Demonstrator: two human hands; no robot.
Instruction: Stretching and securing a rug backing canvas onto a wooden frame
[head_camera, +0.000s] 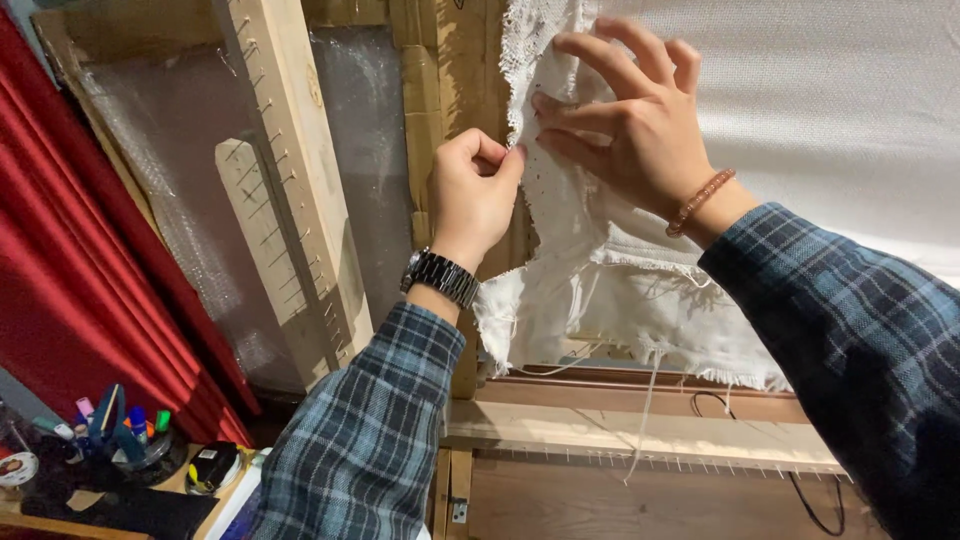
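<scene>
at the frame's edge, left hand (470, 195) pinches white cloth (600, 290); right hand (630, 120) fingers spread flat on it.

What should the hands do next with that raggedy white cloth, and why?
Probably press the frayed white cloth edge onto the next nail. The left hand pinches that edge beside the wooden frame post, and the right hand lies spread flat on the cloth, holding it taut. Below them the edge hangs loose and ragged.

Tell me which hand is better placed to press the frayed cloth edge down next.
Probably the right hand: its fingers already lie spread on the white cloth beside the frayed edge. The left hand is pinched shut at that edge.
</scene>
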